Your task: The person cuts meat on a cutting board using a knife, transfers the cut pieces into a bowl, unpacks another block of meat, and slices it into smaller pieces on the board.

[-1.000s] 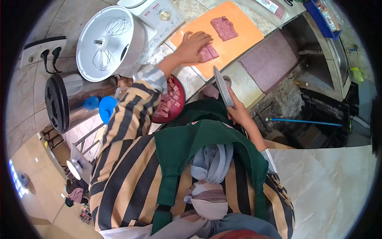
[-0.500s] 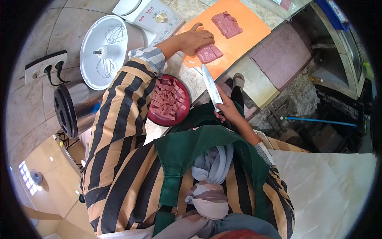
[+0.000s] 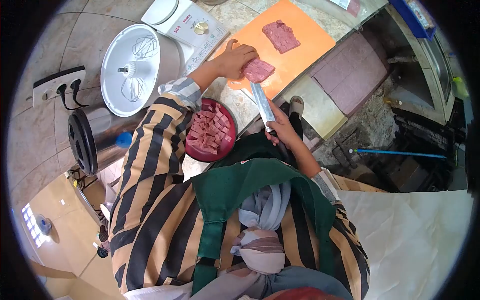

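My left hand [image 3: 236, 61] rests on the orange cutting board [image 3: 317, 37], its curled fingers holding the left side of a pinkish-red piece of meat [image 3: 260, 71]. In my right hand [image 3: 283, 131] is a kitchen knife [image 3: 262, 102], gripped by its dark handle. The blade points up toward the board, and its tip lies just below the held meat. Farther back on the board sits another block of meat [image 3: 281, 36] with cut lines across it. A dark red bowl [image 3: 212, 157] stands beside my left forearm, holding many meat cubes [image 3: 210, 127].
Left of the board are a white Bosch mixer [image 3: 192, 25] and its white bowl [image 3: 112, 75] with whisks inside. A steel canister [image 3: 107, 132] with a black lid and a wall socket [image 3: 57, 86] are farther left. The counter edge runs along the board's right side.
My left hand has shifted slightly toward me, its fingers curled more over the meat. The held meat looks turned a little. The knife stays close to the meat, and the whole view has shifted slightly.
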`<state>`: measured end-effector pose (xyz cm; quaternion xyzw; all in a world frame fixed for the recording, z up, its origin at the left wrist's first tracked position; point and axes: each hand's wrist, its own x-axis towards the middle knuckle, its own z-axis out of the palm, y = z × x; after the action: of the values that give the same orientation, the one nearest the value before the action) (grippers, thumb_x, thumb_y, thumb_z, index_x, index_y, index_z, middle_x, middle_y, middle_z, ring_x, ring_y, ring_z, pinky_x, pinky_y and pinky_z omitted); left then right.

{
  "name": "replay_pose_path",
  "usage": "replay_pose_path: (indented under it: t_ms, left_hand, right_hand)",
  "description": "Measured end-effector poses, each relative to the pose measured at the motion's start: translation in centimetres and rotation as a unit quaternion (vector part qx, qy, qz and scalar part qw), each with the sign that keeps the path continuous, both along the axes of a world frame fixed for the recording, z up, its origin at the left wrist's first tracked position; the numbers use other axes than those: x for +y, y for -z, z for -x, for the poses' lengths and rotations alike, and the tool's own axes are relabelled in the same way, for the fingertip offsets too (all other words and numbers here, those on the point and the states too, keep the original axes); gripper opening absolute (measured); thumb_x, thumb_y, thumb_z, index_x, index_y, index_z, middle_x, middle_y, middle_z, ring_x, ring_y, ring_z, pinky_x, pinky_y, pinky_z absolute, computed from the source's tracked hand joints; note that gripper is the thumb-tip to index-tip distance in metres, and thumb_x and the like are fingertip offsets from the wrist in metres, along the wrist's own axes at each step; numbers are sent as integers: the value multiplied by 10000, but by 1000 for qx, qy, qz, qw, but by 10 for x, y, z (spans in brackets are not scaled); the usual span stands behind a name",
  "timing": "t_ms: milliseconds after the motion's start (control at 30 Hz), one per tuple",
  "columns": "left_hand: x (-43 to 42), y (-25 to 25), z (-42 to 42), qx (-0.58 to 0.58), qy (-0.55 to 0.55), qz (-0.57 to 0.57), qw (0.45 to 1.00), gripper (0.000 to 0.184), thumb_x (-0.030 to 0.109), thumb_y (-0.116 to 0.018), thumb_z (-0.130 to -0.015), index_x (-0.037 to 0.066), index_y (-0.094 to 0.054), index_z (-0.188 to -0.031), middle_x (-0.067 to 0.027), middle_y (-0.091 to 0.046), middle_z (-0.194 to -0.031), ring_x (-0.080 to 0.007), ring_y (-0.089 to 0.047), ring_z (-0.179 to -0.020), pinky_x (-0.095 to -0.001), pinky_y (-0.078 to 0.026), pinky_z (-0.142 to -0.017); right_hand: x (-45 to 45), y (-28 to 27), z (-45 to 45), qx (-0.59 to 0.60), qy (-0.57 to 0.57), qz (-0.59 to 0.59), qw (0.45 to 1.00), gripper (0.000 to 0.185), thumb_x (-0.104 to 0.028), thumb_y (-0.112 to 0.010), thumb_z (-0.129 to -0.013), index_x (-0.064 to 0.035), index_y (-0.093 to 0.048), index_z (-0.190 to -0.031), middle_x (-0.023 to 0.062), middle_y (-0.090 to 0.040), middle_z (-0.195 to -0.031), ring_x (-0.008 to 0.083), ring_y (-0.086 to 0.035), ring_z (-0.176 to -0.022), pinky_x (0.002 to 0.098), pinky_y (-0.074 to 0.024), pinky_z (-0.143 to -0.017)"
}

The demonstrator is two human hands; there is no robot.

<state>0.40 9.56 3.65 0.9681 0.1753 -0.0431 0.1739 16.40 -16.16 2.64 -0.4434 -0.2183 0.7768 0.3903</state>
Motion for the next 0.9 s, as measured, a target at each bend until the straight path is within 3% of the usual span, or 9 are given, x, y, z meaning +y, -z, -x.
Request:
replay_pose_path:
  t_ms: [67, 200, 367, 467, 567, 700, 900]
  left_hand:
    - [0, 1, 3, 21, -17, 4, 1000, 731, 165, -713, -588, 134, -504, -1288, -70, -522, -1301, -239, -478, -1257, -590, -180, -1069]
    - [3, 3, 0, 2, 0, -4, 1000, 746, 162, -715, -580, 140, -502, -1295, -67, -522, -1296, -239, -477, -1254, -587, -185, -1068]
    - [6, 4, 0, 9, 19, 4, 1000, 739, 142, -704, -576, 138, -516, -1291, -68, -526, -1286, -238, -475, -1247, -591, -186, -1067]
    - [6, 3, 1, 9, 14, 14, 1000, 750, 145, -709, -569, 137, -519, -1294, -71, -524, -1294, -236, -471, -1253, -589, -186, -1072]
    - [5, -3, -2, 10, 21, 1, 1000, 770, 168, -728, -564, 140, -513, -1303, -62, -518, -1306, -232, -462, -1267, -577, -180, -1086]
    - [9, -3, -2, 21, 35, 5, 999, 786, 185, -752, -571, 143, -507, -1316, -52, -508, -1326, -227, -452, -1283, -560, -171, -1105]
    - [7, -6, -3, 37, 34, -4, 999, 792, 161, -772, -606, 153, -491, -1346, -41, -499, -1346, -216, -442, -1300, -538, -163, -1128]
  right_hand:
    - [-5, -4, 2, -2, -6, 9, 1000, 815, 57, -440, -850, -254, -161, -1550, 73, -553, -695, 117, -508, -451, 232, -386, -333]
    - [-31, -5, 3, -16, -45, 22, 999, 829, 60, -439, -845, -241, -132, -1554, 69, -538, -620, 120, -492, -423, 231, -383, -341]
    - [-41, -7, -2, 1, -7, 60, 998, 824, 59, -432, -857, -245, -119, -1555, 75, -537, -617, 123, -494, -428, 240, -383, -341]
    - [-46, 4, 5, 15, 8, 55, 998, 761, 46, -447, -876, -219, -178, -1537, 91, -560, -679, 132, -526, -451, 248, -395, -336]
    - [-50, 18, 12, 24, 1, 63, 998, 471, -16, -452, -905, -81, -334, -1356, 91, -543, -613, 119, -463, -388, 249, -371, -332]
    - [-49, 26, 25, 21, -22, 51, 998, 261, -41, -431, -938, -91, -389, -1191, 100, -542, -598, 105, -402, -352, 238, -351, -337]
    - [-51, 11, 32, 30, 13, 66, 997, 251, -43, -428, -944, -86, -394, -1189, 94, -544, -600, 97, -407, -360, 227, -347, -356]
